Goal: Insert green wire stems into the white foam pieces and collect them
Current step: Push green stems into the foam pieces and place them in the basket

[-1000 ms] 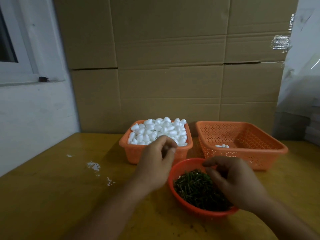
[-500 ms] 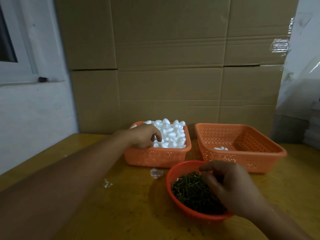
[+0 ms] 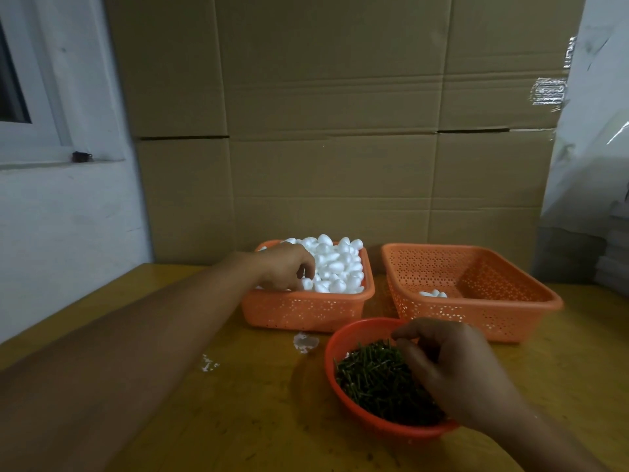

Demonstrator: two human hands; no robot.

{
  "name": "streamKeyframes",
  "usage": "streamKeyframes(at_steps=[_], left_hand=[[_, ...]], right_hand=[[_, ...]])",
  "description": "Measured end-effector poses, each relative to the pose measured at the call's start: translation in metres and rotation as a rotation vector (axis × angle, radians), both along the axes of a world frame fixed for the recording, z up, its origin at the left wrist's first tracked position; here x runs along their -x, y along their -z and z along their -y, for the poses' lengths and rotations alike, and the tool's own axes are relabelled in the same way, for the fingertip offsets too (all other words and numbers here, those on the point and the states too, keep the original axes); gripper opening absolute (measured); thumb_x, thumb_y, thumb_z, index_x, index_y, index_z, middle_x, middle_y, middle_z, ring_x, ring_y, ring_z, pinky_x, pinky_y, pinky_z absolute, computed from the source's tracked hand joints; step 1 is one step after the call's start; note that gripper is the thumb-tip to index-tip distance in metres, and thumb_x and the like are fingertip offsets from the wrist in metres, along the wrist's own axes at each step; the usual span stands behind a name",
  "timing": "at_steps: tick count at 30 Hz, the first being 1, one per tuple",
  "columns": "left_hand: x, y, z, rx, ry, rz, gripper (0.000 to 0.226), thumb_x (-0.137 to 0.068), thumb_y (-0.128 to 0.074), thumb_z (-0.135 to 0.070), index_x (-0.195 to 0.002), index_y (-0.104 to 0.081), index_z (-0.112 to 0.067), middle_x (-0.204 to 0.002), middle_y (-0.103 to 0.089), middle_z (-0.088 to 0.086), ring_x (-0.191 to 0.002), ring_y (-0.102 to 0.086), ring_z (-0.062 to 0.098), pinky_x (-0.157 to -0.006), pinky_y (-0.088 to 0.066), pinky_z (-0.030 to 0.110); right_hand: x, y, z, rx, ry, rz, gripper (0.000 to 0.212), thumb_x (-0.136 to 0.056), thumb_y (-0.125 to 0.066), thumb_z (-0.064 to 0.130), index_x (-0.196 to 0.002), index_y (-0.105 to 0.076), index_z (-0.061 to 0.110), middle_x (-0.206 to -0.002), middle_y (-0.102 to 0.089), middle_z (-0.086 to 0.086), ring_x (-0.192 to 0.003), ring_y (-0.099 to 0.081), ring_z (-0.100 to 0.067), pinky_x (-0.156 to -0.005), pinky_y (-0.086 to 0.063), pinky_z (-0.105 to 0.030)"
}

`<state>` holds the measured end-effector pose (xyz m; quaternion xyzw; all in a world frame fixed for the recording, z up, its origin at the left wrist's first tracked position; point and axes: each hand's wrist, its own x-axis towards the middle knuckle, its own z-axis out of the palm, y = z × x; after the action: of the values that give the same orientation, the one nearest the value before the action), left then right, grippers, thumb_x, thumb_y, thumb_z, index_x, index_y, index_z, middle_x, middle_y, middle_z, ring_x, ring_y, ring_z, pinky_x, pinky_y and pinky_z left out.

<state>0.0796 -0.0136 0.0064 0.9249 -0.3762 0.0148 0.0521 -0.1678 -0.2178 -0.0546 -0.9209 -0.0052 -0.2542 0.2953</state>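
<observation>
Your left hand [image 3: 286,265] curls into heaped foam pieces [image 3: 337,264]; grip unclear, neighbours may spill. Your right hand [image 3: 452,366] pinches above stems [image 3: 377,379]; catch unclear, may snag several.

Dim, warm light; white foam pieces [image 3: 335,264] glare; edges bend slightly.

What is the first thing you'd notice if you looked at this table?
The heap of white foam pieces glows brightest, filling the orange basket at the back, where the left hand reaches in. Nearer, the right hand dips into a round red bowl of green wire stems.
</observation>
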Motion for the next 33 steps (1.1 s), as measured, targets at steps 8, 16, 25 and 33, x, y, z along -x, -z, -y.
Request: streamKeyframes(at_steps=[8, 16, 25, 33], left_hand=[[0.02, 0.015, -0.011, 0.659, -0.056, -0.116, 0.019, -0.071, -0.073, -0.041, -0.086, -0.064, -0.033, -0.088, -0.069, -0.009, -0.083, -0.066, 0.014, -0.077, -0.055, 0.036], [0.08, 0.034, -0.002, 1.046, 0.047, -0.233, 0.018, -0.084, -0.078, -0.01, -0.092, -0.063, -0.017, -0.081, -0.068, -0.012, -0.077, -0.064, 0.001, -0.073, -0.05, 0.022], [0.144, 0.058, 0.006, 0.917, 0.24, -0.213, 0.012, -0.105, -0.053, -0.022, -0.113, -0.054, -0.031, -0.1, -0.068, -0.005, -0.084, -0.064, 0.018, -0.074, -0.054, 0.039], [0.162, 0.065, 0.008, 0.764, 0.313, -0.199, 0.022, -0.103, -0.054, -0.015, -0.119, -0.066, -0.026, -0.106, -0.062, -0.017, -0.102, -0.059, 0.005, -0.085, -0.047, 0.022]], right_hand=[[0.001, 0.0, -0.004, 0.015, 0.007, -0.034, 0.013, -0.092, -0.066, 0.029, -0.1, -0.075, 0.033, -0.071, -0.07, 0.015, -0.055, -0.064, -0.005, -0.056, -0.057, -0.036], [0.0, 0.001, -0.008, 0.014, -0.006, -0.018, 0.011, -0.091, -0.068, 0.027, -0.095, -0.076, 0.033, -0.064, -0.069, 0.014, -0.049, -0.061, -0.007, -0.05, -0.052, -0.036], [0.002, -0.003, -0.009, 0.096, -0.018, -0.147, 0.014, -0.086, -0.076, 0.026, -0.092, -0.079, 0.038, -0.078, -0.073, 0.02, -0.067, -0.066, 0.001, -0.063, -0.055, -0.025], [-0.001, -0.01, -0.014, 0.373, 0.022, -0.376, 0.026, -0.091, -0.059, 0.052, -0.097, -0.07, 0.029, -0.083, -0.07, 0.006, -0.074, -0.065, -0.012, -0.072, -0.056, -0.039]])
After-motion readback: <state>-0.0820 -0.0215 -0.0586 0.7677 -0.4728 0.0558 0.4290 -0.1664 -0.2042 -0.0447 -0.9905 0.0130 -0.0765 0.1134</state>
